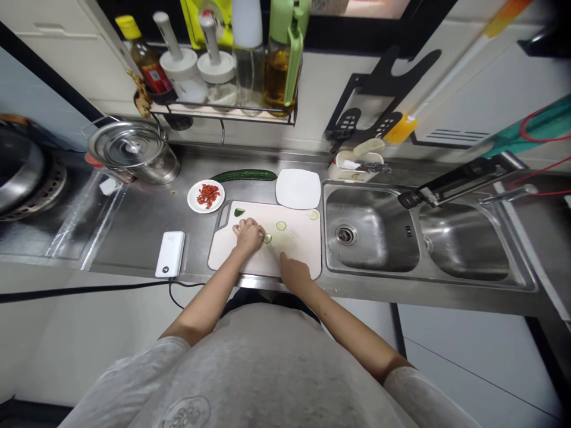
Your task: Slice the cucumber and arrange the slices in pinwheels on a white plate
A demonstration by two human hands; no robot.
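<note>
Lidded pot (138, 153) – 2 sink basins (379, 229)

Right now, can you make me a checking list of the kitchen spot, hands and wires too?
Surface: steel counter, with a pale cutting board on it.
Job's things: cucumber slices on the board; long cucumber behind it.
Clutter: white device left of the board; square white plate and round plate of red pieces behind it.
Hands: left hand at one slice; right hand closed on what looks like a knife.
Cables: black cable by the counter's front edge, left.
Surroundings: double sink, right; lidded pot, left.
</note>
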